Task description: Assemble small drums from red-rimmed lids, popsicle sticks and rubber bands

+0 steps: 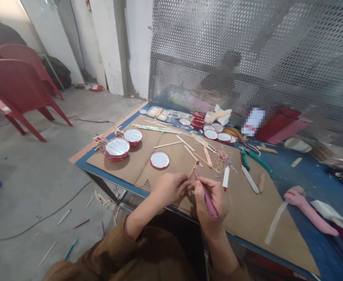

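My left hand [170, 188] is closed around the lower end of a small wooden craft stick [192, 171], whose upper tip looks dark red. In my right hand [215, 195] is a pink-purple marker pen [209, 203], its tip close to the stick; whether they touch I cannot tell. Both hands are over the brown cardboard [242, 218] at the table's near edge. Just beyond them lie loose craft sticks [190, 153] and a white marker [225, 178]. A red-rimmed jar lid [159, 160] lies left of my hands.
Stacked red-rimmed lids [117, 148] stand at the left, more lids [211, 134] at the back. Green-handled pliers [256, 160], a pink glue gun [309, 210] and a clear glue stick [276, 222] lie right. Red chairs [27, 86] stand on the floor, with scattered pens and sticks nearer.
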`<state>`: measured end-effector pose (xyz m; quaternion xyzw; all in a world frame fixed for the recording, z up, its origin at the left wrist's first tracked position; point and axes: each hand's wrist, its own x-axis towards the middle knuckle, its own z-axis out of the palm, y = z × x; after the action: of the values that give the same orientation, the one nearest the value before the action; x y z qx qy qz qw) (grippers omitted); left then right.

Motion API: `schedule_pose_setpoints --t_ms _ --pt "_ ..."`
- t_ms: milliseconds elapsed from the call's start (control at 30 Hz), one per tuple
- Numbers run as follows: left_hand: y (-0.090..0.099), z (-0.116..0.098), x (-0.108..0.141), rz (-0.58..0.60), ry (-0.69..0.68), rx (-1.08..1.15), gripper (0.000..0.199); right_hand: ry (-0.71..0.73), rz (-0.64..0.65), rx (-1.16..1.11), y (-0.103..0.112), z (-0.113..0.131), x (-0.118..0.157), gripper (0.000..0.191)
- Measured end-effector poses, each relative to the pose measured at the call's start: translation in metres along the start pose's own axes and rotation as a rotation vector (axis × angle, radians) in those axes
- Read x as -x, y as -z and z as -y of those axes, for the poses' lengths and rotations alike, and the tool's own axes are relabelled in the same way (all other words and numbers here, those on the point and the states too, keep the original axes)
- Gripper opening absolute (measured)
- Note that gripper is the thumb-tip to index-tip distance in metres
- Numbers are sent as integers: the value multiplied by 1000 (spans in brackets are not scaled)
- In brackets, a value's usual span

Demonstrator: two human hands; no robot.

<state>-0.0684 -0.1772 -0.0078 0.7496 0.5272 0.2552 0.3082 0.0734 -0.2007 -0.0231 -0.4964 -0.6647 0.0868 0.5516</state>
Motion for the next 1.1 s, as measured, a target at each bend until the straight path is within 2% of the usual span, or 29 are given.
schedule_pose_setpoints --t_ms 200,333,500,700,1100 --pt "0 0 1 5 9 -17 28 -11 -1 29 -1 2 -1 12" --pt "2 -2 1 8 6 19 25 -48 -44 69 0 4 -2 13" --pt "3 -3 2 12 0 91 26 -142 -105 -58 2 8 0 14" --pt "0 0 1 -2 -6 34 25 -44 -30 27 3 7 2 14" --pt "5 -6 2 22 24 -10 26 -31 0 36 1 4 -1 14"
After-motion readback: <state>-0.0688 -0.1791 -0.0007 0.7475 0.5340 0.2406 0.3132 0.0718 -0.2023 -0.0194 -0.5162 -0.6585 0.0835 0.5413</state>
